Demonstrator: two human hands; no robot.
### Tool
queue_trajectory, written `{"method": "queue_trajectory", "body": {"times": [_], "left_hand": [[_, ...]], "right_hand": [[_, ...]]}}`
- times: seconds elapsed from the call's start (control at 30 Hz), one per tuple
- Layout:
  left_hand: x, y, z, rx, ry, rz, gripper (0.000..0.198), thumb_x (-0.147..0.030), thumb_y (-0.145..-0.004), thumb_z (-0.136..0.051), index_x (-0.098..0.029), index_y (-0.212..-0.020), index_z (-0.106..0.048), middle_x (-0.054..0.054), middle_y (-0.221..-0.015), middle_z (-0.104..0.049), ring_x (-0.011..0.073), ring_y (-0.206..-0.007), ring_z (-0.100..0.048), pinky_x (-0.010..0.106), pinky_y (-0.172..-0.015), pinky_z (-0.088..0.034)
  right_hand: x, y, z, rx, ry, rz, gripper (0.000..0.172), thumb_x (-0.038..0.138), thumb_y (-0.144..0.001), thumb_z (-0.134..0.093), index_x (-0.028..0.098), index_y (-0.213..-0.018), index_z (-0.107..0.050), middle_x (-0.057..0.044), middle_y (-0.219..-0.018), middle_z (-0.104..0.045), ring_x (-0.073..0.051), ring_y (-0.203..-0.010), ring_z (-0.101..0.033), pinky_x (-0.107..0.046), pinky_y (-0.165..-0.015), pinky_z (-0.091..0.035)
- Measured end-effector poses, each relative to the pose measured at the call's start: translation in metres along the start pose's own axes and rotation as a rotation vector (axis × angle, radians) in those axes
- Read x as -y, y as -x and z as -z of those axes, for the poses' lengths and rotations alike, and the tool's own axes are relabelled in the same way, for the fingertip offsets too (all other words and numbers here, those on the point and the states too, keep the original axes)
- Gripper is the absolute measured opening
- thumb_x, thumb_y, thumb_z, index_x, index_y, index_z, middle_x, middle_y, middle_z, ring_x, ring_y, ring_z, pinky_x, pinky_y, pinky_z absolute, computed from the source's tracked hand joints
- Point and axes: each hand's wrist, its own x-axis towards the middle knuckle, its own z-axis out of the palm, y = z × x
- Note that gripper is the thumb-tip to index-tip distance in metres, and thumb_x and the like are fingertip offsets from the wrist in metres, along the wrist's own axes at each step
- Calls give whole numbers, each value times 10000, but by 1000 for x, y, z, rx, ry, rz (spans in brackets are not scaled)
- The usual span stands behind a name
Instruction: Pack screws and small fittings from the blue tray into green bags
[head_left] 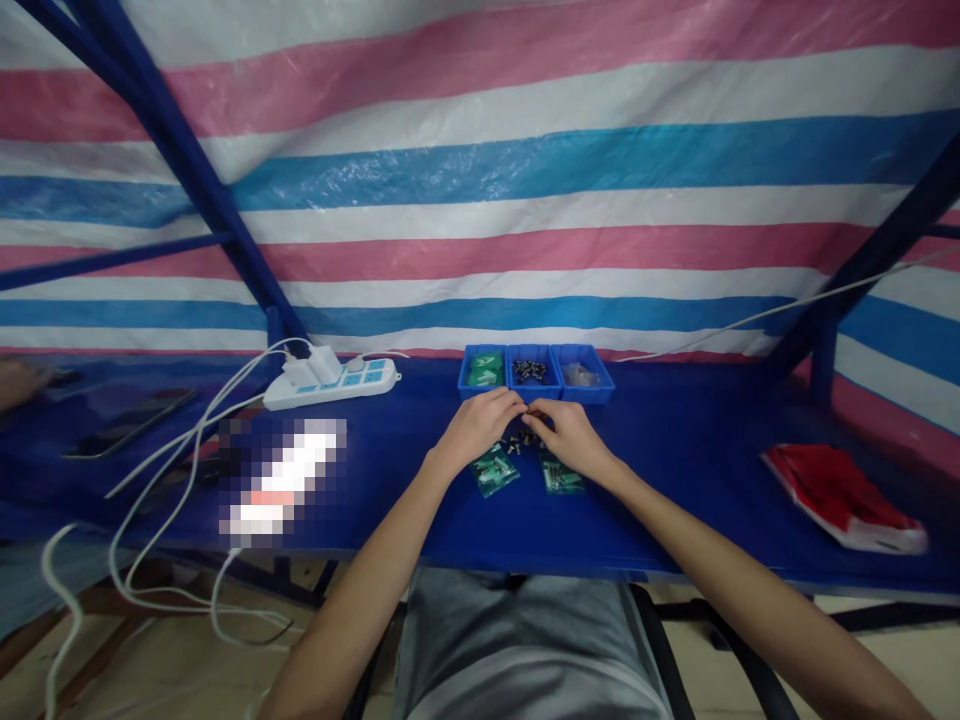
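Note:
My left hand [480,425] and my right hand [571,436] meet at the fingertips over the blue table, just in front of the bins. Both have their fingers pinched together; whatever lies between them is too small or hidden to name. Below the fingers is a loose group of small dark and shiny parts [514,444], partly covered by my hands. Nearer to me lie two small clear bags with green and metallic contents: the left bag [495,471] by my left wrist, the right bag [561,477] under my right hand.
Behind my hands stand three joined blue bins, holding green packets [486,369], small dark parts [529,371] and a clear bag [581,375]. A white power strip [334,384] with trailing cables and a phone [131,425] are left. A red-and-white package [844,497] lies right. Another person's hand [21,385] shows far left.

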Motion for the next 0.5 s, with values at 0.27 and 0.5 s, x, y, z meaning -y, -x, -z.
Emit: {"method": "queue_trajectory", "body": {"times": [0.27, 0.5], "left_hand": [[-1, 0, 0, 16, 39, -3, 300, -310, -1046, -373, -198, -1042, -651, 54, -1015, -675, 186, -919, -642, 282, -786, -483], [-6, 1, 3, 2, 51, 14, 257, -274, -1016, -412, -197, -1059, -654, 64, -986, -698, 196, -878, -652, 294, -761, -480]], "right_hand": [[-1, 1, -2, 5, -15, -32, 169, 261, -963, -559, 205, -835, -653, -3, -711, -686, -179, -662, -639, -264, -653, -401], [0, 1, 0, -91, -122, -54, 116, 304, -955, -566, 212, -907, -618, -21, -786, -701, -187, -729, -661, -263, -674, -451]]}}
